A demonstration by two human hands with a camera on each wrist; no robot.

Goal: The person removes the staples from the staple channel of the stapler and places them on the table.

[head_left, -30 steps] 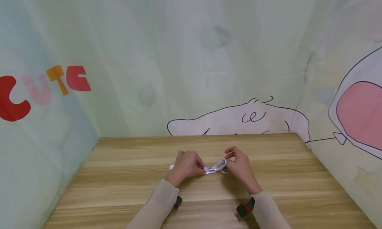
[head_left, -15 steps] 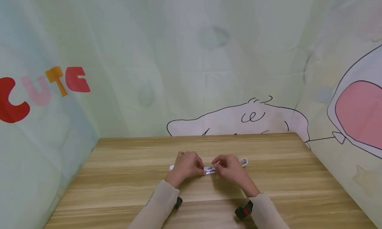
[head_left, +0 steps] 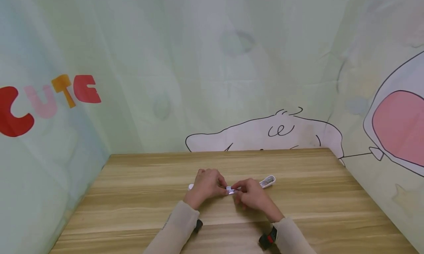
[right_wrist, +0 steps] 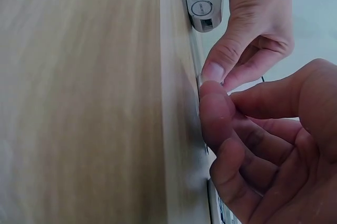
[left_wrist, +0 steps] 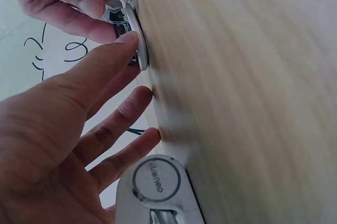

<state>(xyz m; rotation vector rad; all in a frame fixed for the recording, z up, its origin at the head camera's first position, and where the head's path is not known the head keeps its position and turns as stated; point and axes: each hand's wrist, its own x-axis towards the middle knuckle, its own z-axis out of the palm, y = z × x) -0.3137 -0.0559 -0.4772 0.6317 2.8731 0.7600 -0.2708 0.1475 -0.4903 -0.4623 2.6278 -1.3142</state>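
Observation:
My left hand [head_left: 207, 183] pinches the near end of a small white-and-metal stapler [head_left: 230, 190] between thumb and fingertips. In the left wrist view the stapler's oval white plate [left_wrist: 138, 40] faces the wooden table, with dark metal parts beside it. My right hand [head_left: 254, 195] pinches at the metal part from the other side, fingertips close to the left thumb and covering much of it. A white looped piece with a shiny inside [head_left: 268, 181] lies just beyond the right hand. Beside the left hand's spread lower fingers is a white part with a round logo [left_wrist: 156, 179].
The wooden table [head_left: 149, 217] reaches back to a pale cloth wall [head_left: 198, 62] printed with cartoon drawings and letters. Each wrist wears a dark strapped device, such as the right wrist strap [head_left: 267, 239].
My right hand has let go of the white looped piece, which now rests farther right, and has moved left to the metal part. The left hand has stayed in place.

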